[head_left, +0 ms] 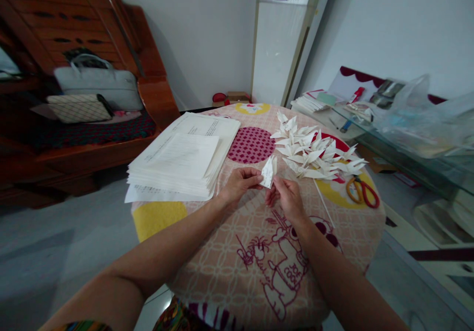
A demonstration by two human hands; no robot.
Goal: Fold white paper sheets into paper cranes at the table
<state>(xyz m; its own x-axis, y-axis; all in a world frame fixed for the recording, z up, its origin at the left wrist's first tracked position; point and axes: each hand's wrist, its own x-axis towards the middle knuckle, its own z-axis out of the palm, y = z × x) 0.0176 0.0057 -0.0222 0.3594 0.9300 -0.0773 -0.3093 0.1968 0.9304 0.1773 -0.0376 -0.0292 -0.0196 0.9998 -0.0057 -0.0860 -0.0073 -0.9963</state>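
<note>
Both of my hands pinch a small folded piece of white paper (268,172) above a round table with a patterned cloth (237,252). My left hand (240,183) grips its left side with thumb and fingers closed. Fingertips of my right hand (287,197) hold its lower right edge. Just beyond the hands lies a pile of several finished folded paper shapes (314,153). A thick stack of printed white sheets (185,158) sits on the table's left side.
Orange-handled scissors (362,191) lie at the table's right edge. A glass-topped table with a plastic bag (418,118) and papers stands to the right. A wooden bench (81,123) with bags is at left; a white standing air conditioner (277,39) is behind.
</note>
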